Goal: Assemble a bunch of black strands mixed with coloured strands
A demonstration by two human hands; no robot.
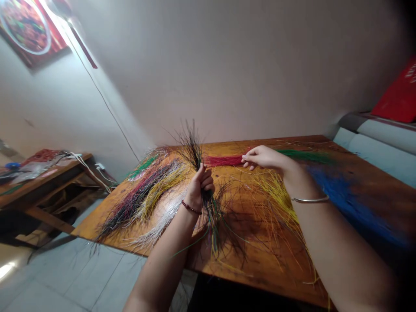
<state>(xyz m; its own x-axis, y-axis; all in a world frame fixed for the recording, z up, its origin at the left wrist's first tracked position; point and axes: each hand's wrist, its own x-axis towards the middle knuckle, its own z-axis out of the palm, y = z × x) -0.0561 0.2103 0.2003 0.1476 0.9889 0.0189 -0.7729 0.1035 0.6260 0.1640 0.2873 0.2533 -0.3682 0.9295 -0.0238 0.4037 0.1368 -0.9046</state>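
My left hand is shut around a bundle of dark, multicoloured fibre strands, whose ends fan out above and below my fist. My right hand reaches across the wooden table, its fingertips at the end of a band of red strands. Whether those fingers grip the strands is unclear. Green strands lie beyond my right hand, and loose yellow strands lie below it. Further piles of dark strands and white strands lie to the left, with blue strands to the right.
A lower wooden table holding plastic bags and a white cable stands at the left. White floor tiles lie below the table's near edge. A white bench with a red object stands at the right.
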